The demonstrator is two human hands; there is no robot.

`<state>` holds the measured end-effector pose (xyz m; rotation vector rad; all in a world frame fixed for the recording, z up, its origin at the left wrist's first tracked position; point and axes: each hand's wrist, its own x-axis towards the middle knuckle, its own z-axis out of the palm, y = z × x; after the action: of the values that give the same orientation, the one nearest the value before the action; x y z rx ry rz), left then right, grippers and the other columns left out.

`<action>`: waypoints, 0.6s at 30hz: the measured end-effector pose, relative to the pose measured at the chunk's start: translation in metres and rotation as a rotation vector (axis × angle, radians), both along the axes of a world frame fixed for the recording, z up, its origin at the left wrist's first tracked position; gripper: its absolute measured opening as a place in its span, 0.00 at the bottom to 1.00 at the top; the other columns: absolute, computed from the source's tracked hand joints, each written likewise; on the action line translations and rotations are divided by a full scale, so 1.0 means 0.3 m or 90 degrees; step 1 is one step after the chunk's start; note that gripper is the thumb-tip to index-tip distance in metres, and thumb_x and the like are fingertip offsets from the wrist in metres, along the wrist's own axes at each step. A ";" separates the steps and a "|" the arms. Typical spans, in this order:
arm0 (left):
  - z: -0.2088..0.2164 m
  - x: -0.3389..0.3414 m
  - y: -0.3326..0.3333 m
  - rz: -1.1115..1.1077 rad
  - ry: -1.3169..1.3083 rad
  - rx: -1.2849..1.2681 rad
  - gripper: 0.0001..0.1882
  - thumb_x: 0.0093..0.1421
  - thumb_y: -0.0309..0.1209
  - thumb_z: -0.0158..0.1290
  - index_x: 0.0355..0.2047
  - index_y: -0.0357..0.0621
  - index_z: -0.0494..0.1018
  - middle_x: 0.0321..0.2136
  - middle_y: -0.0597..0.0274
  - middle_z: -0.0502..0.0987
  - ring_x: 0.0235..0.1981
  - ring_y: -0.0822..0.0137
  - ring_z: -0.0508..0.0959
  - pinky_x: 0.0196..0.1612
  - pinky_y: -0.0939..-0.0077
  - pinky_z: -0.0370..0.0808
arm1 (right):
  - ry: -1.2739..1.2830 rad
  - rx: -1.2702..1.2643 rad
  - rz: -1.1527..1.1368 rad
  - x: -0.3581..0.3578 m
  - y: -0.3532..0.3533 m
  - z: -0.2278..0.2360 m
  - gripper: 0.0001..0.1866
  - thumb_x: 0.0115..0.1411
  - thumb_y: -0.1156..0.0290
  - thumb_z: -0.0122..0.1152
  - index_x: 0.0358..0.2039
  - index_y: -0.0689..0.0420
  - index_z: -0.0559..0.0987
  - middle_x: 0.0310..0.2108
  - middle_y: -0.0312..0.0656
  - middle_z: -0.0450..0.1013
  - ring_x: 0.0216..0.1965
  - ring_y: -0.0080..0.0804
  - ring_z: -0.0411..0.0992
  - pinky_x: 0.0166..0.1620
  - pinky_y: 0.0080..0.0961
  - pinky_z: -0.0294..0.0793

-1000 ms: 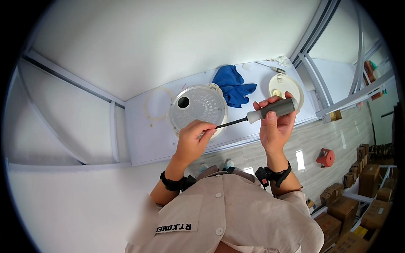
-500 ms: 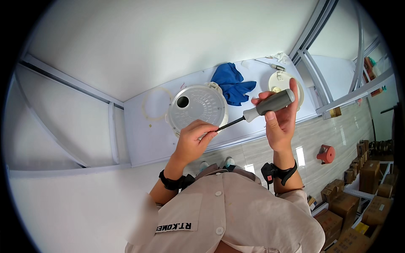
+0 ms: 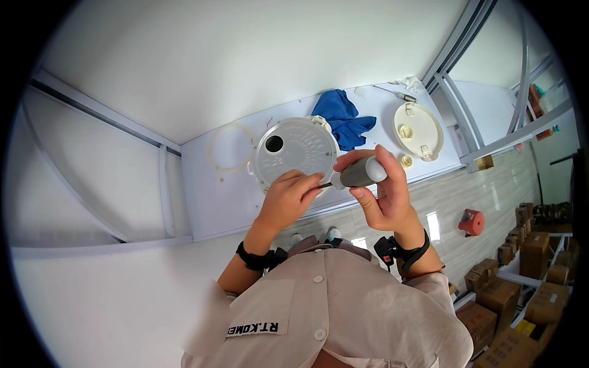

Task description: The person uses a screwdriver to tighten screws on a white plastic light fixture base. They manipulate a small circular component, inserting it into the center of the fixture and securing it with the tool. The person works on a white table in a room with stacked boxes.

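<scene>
A screwdriver with a grey handle and a pale end cap is held over the table's near edge. My right hand wraps its fingers and thumb round the handle. Pinched near the front of the dark shaft is my left hand; the tip is hidden by its fingers. Below and beyond the hands sits a round appliance with a silver metal plate, which has one dark round hole and raised markings. The left fingers overlap the plate's near edge in view; whether they touch it I cannot tell.
A blue cloth lies beside the appliance. To the right are a cream round lid, a small cream cap and another screwdriver. A pale ring lies left. Red stool and cardboard boxes stand on the right.
My right hand has moved left and down, and the screwdriver's handle now points more toward me. The cream lid, formerly partly covered by that hand, shows fully.
</scene>
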<state>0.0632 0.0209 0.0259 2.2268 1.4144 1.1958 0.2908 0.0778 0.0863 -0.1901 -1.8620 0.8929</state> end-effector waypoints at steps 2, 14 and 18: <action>0.003 -0.001 -0.001 0.000 0.004 0.012 0.16 0.56 0.26 0.70 0.46 0.40 0.83 0.31 0.58 0.85 0.32 0.59 0.83 0.35 0.66 0.81 | -0.010 0.017 -0.013 -0.012 -0.005 0.021 0.41 0.67 0.81 0.61 0.77 0.52 0.58 0.56 0.55 0.77 0.52 0.48 0.80 0.56 0.40 0.80; -0.016 -0.025 -0.005 -0.021 -0.022 -0.012 0.20 0.54 0.26 0.71 0.48 0.40 0.83 0.33 0.60 0.86 0.33 0.61 0.84 0.35 0.68 0.82 | -0.054 0.002 -0.112 -0.044 -0.049 0.034 0.42 0.62 0.83 0.67 0.75 0.55 0.61 0.53 0.53 0.78 0.47 0.46 0.81 0.52 0.37 0.81; -0.023 -0.031 -0.004 -0.027 -0.025 -0.010 0.21 0.53 0.26 0.72 0.48 0.40 0.83 0.32 0.59 0.86 0.32 0.60 0.84 0.36 0.67 0.82 | -0.066 0.029 -0.127 -0.050 -0.053 0.040 0.42 0.60 0.83 0.69 0.74 0.56 0.63 0.54 0.52 0.78 0.46 0.47 0.80 0.50 0.37 0.81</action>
<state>0.0538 0.0198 0.0190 2.1992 1.3491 1.2042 0.2759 0.0618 0.0982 -0.3930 -1.9185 0.7139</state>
